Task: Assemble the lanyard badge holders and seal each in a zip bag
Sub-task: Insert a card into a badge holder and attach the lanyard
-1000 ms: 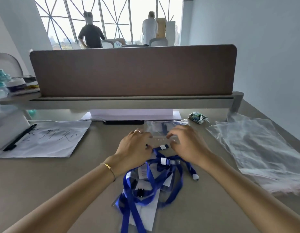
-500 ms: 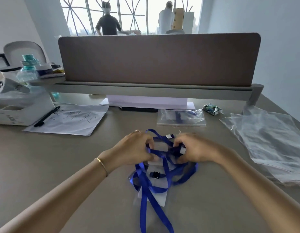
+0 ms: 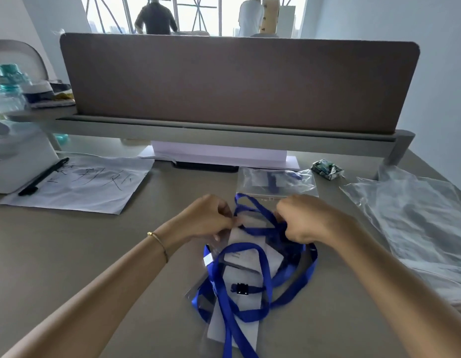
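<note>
Both hands, left hand (image 3: 211, 219) and right hand (image 3: 305, 218), pinch a clear badge holder (image 3: 252, 223) tangled in blue lanyards (image 3: 243, 277) on the surface (image 3: 69, 254); fingertips hidden, holder edges indistinct.

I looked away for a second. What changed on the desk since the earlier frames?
Both hands, left and right, drew back from the sealed zip bag, leaving it on the desk, and took hold of the blue lanyard in the loose pile. The pen, paper and stack of empty bags stayed put.
</note>
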Available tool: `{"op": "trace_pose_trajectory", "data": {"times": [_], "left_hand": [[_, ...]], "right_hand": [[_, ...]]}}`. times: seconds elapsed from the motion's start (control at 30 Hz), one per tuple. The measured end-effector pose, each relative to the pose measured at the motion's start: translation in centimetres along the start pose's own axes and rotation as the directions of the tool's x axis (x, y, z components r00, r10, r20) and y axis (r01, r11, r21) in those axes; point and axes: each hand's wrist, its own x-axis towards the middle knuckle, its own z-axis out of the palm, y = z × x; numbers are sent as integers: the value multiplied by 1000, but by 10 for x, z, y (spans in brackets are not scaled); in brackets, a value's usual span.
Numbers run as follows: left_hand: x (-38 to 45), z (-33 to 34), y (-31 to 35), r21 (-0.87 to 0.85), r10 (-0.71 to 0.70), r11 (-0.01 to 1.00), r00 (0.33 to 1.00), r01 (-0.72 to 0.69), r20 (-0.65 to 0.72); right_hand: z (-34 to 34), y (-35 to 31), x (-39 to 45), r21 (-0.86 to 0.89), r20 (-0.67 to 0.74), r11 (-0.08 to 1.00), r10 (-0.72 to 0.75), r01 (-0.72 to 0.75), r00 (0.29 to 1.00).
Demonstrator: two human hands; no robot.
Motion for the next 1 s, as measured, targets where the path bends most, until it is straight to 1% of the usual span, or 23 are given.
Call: {"op": "trace_pose_trajectory", "data": {"times": [0.07, 0.1, 0.13, 0.2, 0.3, 0.37, 0.43, 0.53, 0.6, 0.67, 0.73, 0.8, 0.87, 0.93, 1.0], "left_hand": [[-1, -8, -3, -245, -35, 969, 998, 21, -55], [-1, -11, -6, -328, -46, 945, 996, 17, -80], [-1, -15, -10, -381, -47, 925, 994, 6, -99], [0, -20, -17, -426, -37, 905, 993, -13, -109], [2, -27, -24, -390, -37, 921, 995, -2, -93], [4, -30, -26, -307, -38, 952, 993, 3, -110], [6, -31, -26, -195, -15, 981, 991, -11, -133], [6, -32, -23, -8, 39, 999, 982, -41, -187], [5, -37, -23, 33, 61, 998, 972, -55, -226], [5, -47, -25, -31, 45, 998, 967, -55, -250], [5, -54, -30, -124, -11, 992, 963, -23, -271], [7, -59, -37, -143, -54, 990, 947, 9, -315], [9, -59, -44, -152, -87, 988, 936, 36, -342], [11, -56, -49, -195, -132, 978, 935, 69, -331], [13, -54, -54, -268, -191, 957, 934, 109, -302]], "right_hand": [[4, 4, 3, -28, 22, 999, 18, -17, 1000], [7, 6, 5, -34, 33, 999, 24, -23, 999], [9, 8, 7, -33, 43, 999, 30, -29, 999], [11, 12, 9, -28, 66, 999, 45, -43, 997], [9, 19, 8, -39, 102, 995, 100, -96, 990], [1, 20, 6, -57, 104, 989, 141, -136, 984], [-12, 17, 6, -37, 97, 987, 157, -154, 983], [-30, 9, 10, 110, 30, 982, 148, -150, 989], [-35, 1, 18, 192, -47, 975, 127, -116, 991], [-36, -11, 29, 255, -122, 966, 83, -49, 989], [-32, -26, 43, 326, -205, 945, 36, 34, 978], [-23, -39, 57, 370, -308, 924, 23, 97, 951], [-11, -47, 70, 369, -377, 918, 7, 143, 926], [1, -50, 78, 342, -385, 927, -14, 157, 923], [10, -51, 81, 229, -417, 959, -56, 165, 907]]}}
